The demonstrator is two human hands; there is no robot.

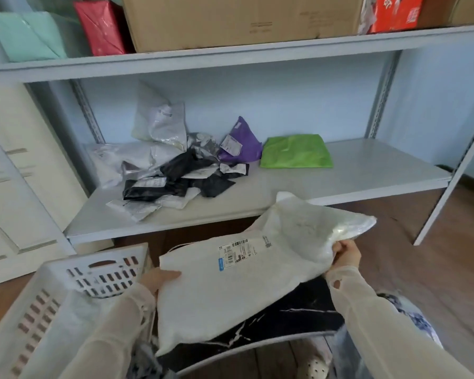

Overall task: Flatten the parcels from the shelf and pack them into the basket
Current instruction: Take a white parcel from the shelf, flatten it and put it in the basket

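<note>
Grey shelf (353,170), crumpled parcels (175,170), white parcel (216,302) held beside basket (47,291)

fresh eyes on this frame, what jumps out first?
The big white parcel with its shipping label is front and centre, gripped at either end by the left hand and the right hand. Behind it, on the lower shelf, a green parcel and a purple parcel stand out beside a heap of black and grey parcels. The white basket sits at lower left.
</note>
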